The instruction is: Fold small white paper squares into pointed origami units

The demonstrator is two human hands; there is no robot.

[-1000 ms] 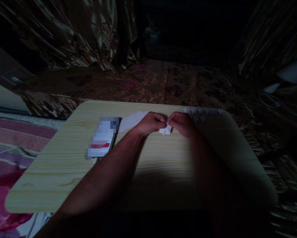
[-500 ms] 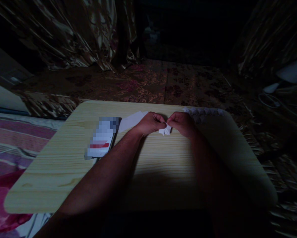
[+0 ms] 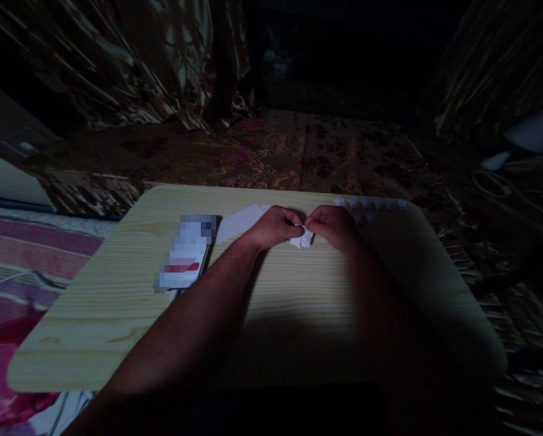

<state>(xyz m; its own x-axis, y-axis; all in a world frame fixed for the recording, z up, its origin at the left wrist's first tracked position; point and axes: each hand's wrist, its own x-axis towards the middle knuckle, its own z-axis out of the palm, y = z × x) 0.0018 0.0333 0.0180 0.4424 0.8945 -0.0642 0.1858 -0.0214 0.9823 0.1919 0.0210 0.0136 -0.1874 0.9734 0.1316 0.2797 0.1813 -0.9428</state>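
Observation:
A small piece of folded white paper is pinched between my two hands, over the far middle of the wooden table. My left hand grips its left upper part with thumb and fingers. From the other side my right hand is closed on its upper right edge. Flat sheets of white paper lie just beyond my left wrist, partly covered by it. Several small folded paper pieces stand in rows at the far right corner, some partly behind my right hand.
A phone with a lit, blurred screen lies left of my left forearm. Striped bedding and a pink cloth border the table on the left. Patterned fabric covers the surface beyond it. A white lamp-like object with a cable is at right.
Both hands stay in the same place, still pinching the folded paper. Its visible folds look very slightly different; nothing else has visibly moved.

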